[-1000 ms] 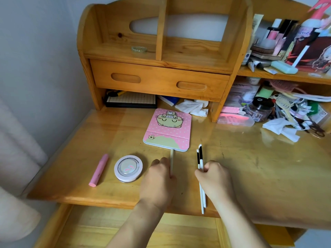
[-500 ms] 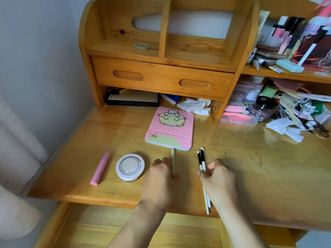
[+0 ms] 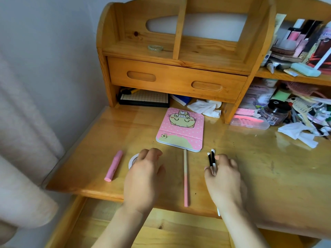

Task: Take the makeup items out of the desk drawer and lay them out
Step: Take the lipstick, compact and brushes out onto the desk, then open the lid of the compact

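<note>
On the wooden desk point(image 3: 268, 172) lie a pink stick point(image 3: 114, 166), a round white compact point(image 3: 132, 160), a long beige-and-pink pencil point(image 3: 185, 178) and two black-and-white brushes point(image 3: 211, 158). My left hand point(image 3: 145, 178) covers most of the compact, with its fingers curled over the far edge. My right hand point(image 3: 225, 183) presses the two brushes together against the desk; their lower ends are hidden under it. The pencil lies free between my hands. A pink cartoon-cat case point(image 3: 181, 128) lies flat just beyond the pencil.
The drawer under the desktop point(image 3: 161, 228) is pulled out toward me. A hutch with a shut drawer point(image 3: 175, 79) stands at the back. Cluttered shelves, a jar point(image 3: 275, 111) and tissues point(image 3: 297, 133) fill the right side. A wall and curtain are on the left.
My left hand has let go of the pencil and moved left onto the compact. My right hand has stayed on the two brushes.
</note>
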The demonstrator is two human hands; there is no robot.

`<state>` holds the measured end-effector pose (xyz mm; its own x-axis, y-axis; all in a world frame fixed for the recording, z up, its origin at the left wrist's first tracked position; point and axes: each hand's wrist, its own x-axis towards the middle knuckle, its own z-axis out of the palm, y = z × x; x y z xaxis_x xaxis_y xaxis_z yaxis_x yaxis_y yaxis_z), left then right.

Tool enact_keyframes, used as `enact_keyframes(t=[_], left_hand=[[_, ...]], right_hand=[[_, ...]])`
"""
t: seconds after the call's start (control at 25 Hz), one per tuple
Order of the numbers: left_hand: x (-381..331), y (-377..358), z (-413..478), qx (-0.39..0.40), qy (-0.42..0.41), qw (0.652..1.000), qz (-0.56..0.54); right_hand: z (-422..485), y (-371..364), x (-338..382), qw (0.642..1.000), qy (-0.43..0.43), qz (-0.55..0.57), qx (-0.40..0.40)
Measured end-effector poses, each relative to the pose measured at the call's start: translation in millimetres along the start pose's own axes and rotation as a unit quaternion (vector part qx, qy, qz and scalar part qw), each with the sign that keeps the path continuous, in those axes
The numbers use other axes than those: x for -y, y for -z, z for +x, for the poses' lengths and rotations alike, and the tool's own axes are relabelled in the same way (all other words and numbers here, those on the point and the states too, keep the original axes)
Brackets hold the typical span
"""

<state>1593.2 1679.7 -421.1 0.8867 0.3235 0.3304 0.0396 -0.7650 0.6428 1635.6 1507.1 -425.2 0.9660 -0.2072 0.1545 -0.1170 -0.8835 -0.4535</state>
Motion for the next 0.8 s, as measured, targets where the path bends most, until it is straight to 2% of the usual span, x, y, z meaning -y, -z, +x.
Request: enact_keyframes(t=[0.2, 0.36, 0.6, 0.8], left_hand=[[25.6, 20.6, 0.9, -0.03, 0.022, 0.998, 0.046], [40.6, 24.2, -4.4, 0.013, 0.042, 0.997, 0.059], [51.1, 21.6, -9.8, 0.056, 0.057, 0.996, 0.037], [62.5, 17.4, -2.9, 0.073, 0.02, 0.997, 0.019]], right_hand=[[-6.6, -4.0, 28.8, 0.998, 0.066, -0.008, -0.005], [-16.0, -16.6, 47.0, 0.988, 0.151, 0.004, -0.021], [-27.7, -44.9, 57.1, 0.969, 0.246, -0.012, 0.029], [-33.0, -53.0, 63.3, 0.951, 0.304, -0.01, 0.063]])
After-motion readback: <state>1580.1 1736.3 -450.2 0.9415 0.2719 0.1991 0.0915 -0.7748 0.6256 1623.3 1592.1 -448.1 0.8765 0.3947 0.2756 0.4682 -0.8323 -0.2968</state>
